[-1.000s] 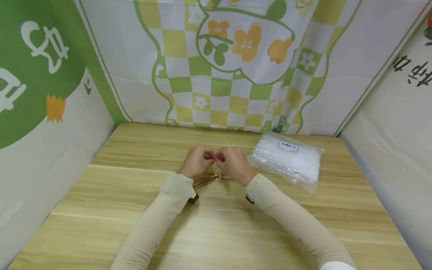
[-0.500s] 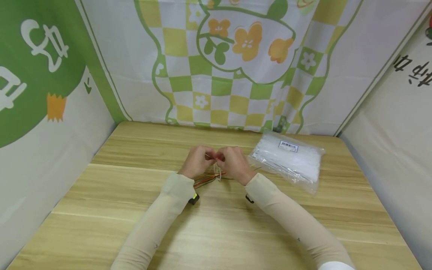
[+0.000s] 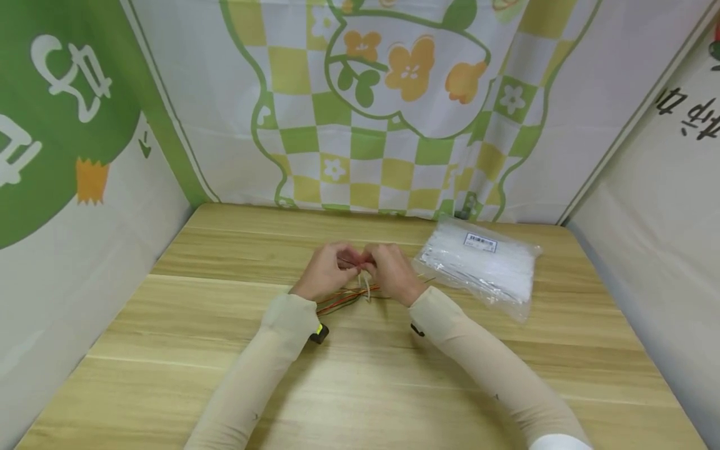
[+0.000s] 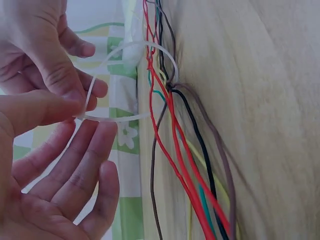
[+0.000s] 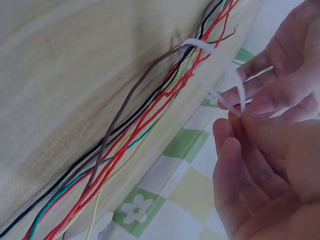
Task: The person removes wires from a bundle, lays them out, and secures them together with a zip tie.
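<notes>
A white cable tie [image 4: 120,119] forms a wide loop around a bundle of thin wires [image 4: 176,131] in red, black, brown, green and yellow. My left hand [image 3: 324,270] pinches the tie where its ends meet, thumb against fingertips. Right beside it, my right hand [image 3: 390,272] also pinches the tie, and the fingertips of both hands nearly meet. In the right wrist view the loop hangs slack around the wires [image 5: 145,120], which lie along the wooden table below the hands. The exact join of the tie is hidden by the fingers.
A clear plastic bag [image 3: 478,265] packed with white cable ties lies to the right of the hands, its label facing up. Printed curtains [image 3: 365,169] stand behind the table [image 3: 360,387] and on both sides.
Both hands stay together at nearly the same spot. The left hand has shifted slightly left, its fingers a little more spread, and the loop of the tie has turned slightly.
</notes>
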The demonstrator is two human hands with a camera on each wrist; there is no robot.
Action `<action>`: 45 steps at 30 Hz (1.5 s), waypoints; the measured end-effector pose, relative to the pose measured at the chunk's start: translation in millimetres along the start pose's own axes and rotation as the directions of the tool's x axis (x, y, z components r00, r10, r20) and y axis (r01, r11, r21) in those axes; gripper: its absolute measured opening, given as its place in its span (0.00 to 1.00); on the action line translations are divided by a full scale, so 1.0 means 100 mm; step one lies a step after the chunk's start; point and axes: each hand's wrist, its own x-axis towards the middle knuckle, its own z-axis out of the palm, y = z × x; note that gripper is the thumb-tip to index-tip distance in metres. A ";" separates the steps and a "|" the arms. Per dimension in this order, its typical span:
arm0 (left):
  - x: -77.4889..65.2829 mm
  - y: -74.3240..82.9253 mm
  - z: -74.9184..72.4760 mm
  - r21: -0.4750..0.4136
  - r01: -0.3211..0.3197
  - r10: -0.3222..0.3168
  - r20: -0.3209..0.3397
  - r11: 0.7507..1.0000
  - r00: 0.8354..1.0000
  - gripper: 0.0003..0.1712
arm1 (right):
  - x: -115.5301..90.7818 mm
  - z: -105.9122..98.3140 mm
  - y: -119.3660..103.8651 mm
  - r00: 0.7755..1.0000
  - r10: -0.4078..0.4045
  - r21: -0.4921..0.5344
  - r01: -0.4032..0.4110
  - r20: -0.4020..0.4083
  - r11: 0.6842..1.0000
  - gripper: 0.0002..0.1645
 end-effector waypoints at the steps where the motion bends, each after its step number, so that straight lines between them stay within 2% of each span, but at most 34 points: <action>1: 0.00 0.00 0.00 0.001 -0.005 0.005 0.001 1.000 1.000 0.08 | 0.00 0.00 0.00 1.000 0.004 -0.006 -0.004 0.003 1.000 0.03; 12: -0.05 0.03 0.05 0.058 0.036 -0.033 -0.040 0.998 0.999 0.03 | 0.02 -0.03 0.00 1.000 -0.014 -0.031 0.014 0.017 0.999 0.04; 16: -0.06 0.04 0.08 0.084 0.036 -0.031 -0.062 0.996 0.998 0.02 | 0.04 -0.02 -0.03 0.998 -0.055 -0.139 0.057 0.012 0.989 0.03; 20: -0.07 0.09 0.09 0.094 0.062 -0.055 -0.075 0.994 0.996 0.04 | 0.01 0.02 -0.04 0.990 -0.136 -0.250 0.127 -0.020 0.960 0.12; 23: -0.08 0.12 0.09 0.111 0.080 -0.072 -0.078 0.991 0.994 0.05 | 0.00 0.04 -0.03 0.986 -0.156 -0.234 0.137 -0.064 0.962 0.15; 28: -0.10 0.13 0.10 0.134 0.101 -0.097 -0.036 0.986 0.995 0.02 | 0.01 0.02 -0.04 0.972 -0.181 -0.108 0.166 -0.149 0.980 0.11; 30: -0.12 0.11 0.10 0.146 0.117 -0.117 -0.007 0.982 0.993 0.04 | 0.03 -0.02 -0.05 0.956 -0.218 -0.076 0.207 -0.195 0.975 0.10; 33: -0.13 0.08 0.12 0.186 0.126 -0.133 0.023 0.974 0.991 0.07 | 0.05 -0.10 -0.09 0.917 -0.291 -0.076 0.281 -0.273 0.957 0.08; 38: -0.11 0.07 0.14 0.249 0.101 -0.112 0.028 0.963 0.993 0.11 | 0.11 -0.20 -0.15 0.825 -0.400 -0.086 0.400 -0.399 0.912 0.08; 41: -0.11 0.09 0.16 0.284 0.103 -0.116 0.031 0.953 0.993 0.12 | 0.12 -0.25 -0.17 0.776 -0.432 -0.078 0.449 -0.460 0.890 0.08; 43: -0.11 0.11 0.17 0.308 0.108 -0.123 0.031 0.945 0.992 0.12 | 0.13 -0.27 -0.18 0.756 -0.438 -0.070 0.466 -0.487 0.882 0.09; 45: -0.11 0.13 0.17 0.329 0.113 -0.130 0.028 0.937 0.991 0.13 | 0.12 -0.28 -0.18 0.749 -0.432 -0.065 0.465 -0.503 0.883 0.09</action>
